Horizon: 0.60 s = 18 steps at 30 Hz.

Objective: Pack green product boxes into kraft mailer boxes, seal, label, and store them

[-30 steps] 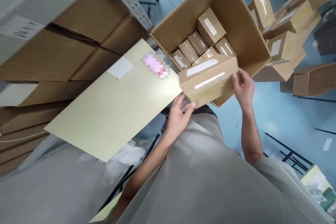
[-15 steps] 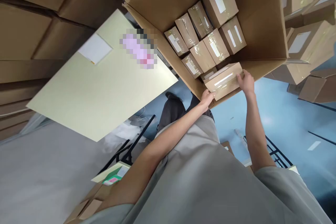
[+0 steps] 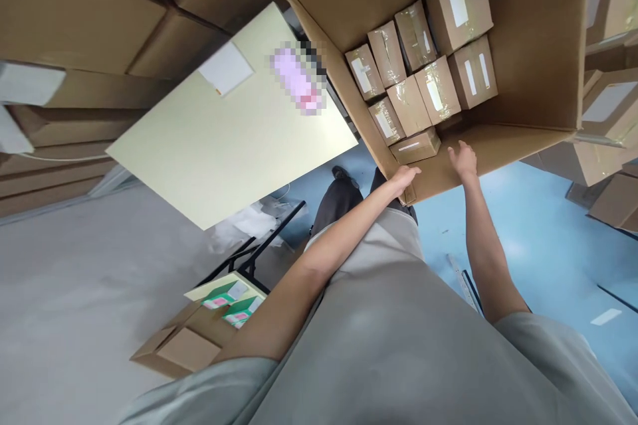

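My left hand [image 3: 405,178] is at the near left corner of a big open carton [image 3: 523,146], fingers stretched out and holding nothing. Over the same near side, farther right, my right hand [image 3: 463,161] hangs with its fingers apart, also without anything in it. Just beyond my left hand a small taped box [image 3: 416,146] with a white label strip lies low inside the carton. Several more taped boxes [image 3: 409,105] are packed beyond it, most with white labels. The tallest box [image 3: 459,0] stands at the back.
To the left is a pale yellow board [image 3: 239,139] bearing a white paper [image 3: 226,68] and a blurred pink item [image 3: 296,76]. Brown cartons [image 3: 74,6] are stacked at the far left, more boxes [image 3: 611,99] at the right. Two green-and-pink packs [image 3: 239,312] lie at lower left.
Both hands have let go of the long labelled box they held, and it is no longer between them. The whole view has shifted, so the carton appears farther right.
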Tool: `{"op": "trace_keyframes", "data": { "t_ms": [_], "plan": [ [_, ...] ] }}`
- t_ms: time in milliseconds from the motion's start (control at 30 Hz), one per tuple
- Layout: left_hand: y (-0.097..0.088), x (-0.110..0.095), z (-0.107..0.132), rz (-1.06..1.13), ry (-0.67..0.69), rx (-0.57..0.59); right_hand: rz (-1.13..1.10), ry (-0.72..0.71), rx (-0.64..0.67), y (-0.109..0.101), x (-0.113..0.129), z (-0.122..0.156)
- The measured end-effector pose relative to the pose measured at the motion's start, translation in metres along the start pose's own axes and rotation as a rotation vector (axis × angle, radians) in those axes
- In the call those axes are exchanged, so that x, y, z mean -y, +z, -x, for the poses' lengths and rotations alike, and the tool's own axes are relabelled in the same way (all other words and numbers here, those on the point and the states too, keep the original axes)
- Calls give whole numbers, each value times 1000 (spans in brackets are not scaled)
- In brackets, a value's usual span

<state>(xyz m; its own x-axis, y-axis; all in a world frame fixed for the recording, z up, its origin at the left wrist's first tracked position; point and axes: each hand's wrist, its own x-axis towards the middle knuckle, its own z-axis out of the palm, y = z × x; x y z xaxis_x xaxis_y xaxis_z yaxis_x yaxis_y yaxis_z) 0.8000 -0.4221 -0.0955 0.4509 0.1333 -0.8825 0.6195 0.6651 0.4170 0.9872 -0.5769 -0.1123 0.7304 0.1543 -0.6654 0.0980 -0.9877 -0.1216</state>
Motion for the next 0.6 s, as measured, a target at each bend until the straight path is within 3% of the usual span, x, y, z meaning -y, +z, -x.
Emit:
{"op": "trace_keyframes", "data": {
  "t_ms": [167,300,400,500,600],
  "plan": [
    [-34,-41,40,4,-142,33,80,-85,111,-8,31,23],
    [-75,-66,83,145,-79,74,122,-169,124,-19,55,38],
    [-101,-72,112,219,-41,62,161,-134,143,-26,65,41],
    [-114,-73,129,267,-59,87,190,-74,188,-24,68,39],
    [-111,-73,134,268,-87,159,184,-46,202,-12,67,33]
  ]
}}
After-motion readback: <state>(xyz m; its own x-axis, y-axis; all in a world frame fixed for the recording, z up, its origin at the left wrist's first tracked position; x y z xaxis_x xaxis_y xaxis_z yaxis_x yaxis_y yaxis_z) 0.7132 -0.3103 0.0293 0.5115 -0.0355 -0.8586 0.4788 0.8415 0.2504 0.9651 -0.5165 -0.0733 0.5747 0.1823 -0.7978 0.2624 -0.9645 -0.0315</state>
